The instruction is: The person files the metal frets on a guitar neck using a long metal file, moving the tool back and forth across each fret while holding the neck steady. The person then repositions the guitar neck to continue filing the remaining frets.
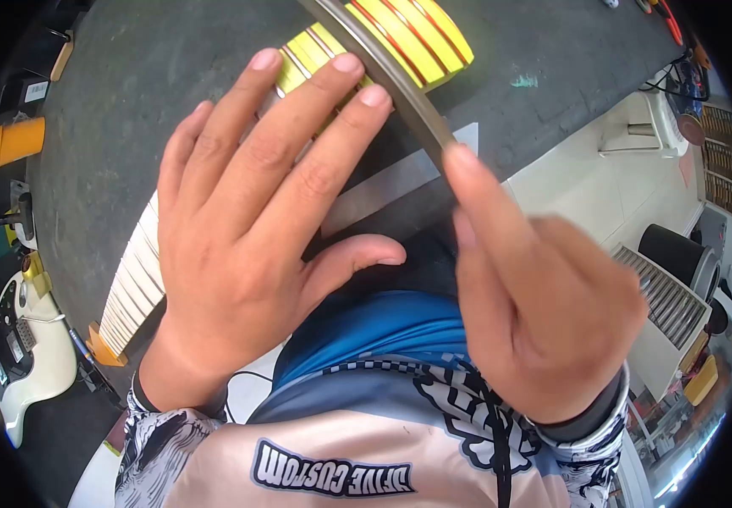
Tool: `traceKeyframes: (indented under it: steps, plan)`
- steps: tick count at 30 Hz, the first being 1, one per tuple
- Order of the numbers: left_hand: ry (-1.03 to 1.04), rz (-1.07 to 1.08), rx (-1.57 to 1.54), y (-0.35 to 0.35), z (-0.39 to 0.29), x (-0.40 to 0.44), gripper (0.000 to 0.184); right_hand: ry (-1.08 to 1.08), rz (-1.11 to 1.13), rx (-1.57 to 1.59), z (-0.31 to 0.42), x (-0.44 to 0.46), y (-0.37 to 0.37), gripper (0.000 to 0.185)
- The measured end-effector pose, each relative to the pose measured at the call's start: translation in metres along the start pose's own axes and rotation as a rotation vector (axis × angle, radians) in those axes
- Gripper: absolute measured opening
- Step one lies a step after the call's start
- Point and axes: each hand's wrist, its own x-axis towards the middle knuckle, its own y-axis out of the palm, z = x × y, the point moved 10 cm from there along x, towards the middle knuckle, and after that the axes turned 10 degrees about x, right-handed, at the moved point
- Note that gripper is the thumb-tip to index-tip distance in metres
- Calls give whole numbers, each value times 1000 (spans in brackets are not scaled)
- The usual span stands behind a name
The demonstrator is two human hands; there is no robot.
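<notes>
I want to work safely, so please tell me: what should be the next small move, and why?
Perhaps shift the left hand slightly away from the long metal tool before moving it: the tool crosses over the yellow striped piece, the right hand holds it, and the left fingertips lie close beside its edge.

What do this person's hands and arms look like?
The left hand and right hand are bare, with no gloves or rings visible. The left sleeve and right sleeve carry black-and-white patterns, with dark cuffs at the wrists.
</notes>
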Motion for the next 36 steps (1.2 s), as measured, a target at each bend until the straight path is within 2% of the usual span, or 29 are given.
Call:
traceKeyframes:
  steps: [4,7,10,17,27,36]
  plan:
    - [-25,-46,-60,6,-3,1,82,-51,-36,-26,23,23,-7,44]
    - [-21,-21,-41,4,-2,-1,82,4,-6,13,-4,-26,-19,45]
    - [-22,-24,-37,4,0,-2,83,18,-100,37,-15,-84,-33,56]
    - [11,-53,-5,0,-2,-4,82,60,25,-30,-13,-172,-36,67]
    - [12,-64,5,-1,-1,-4,81,95,70,-53,-18,-180,-33,75]
    - [-5,-25,-3,-1,0,-2,81,98,86,-40,-21,-161,-27,74]
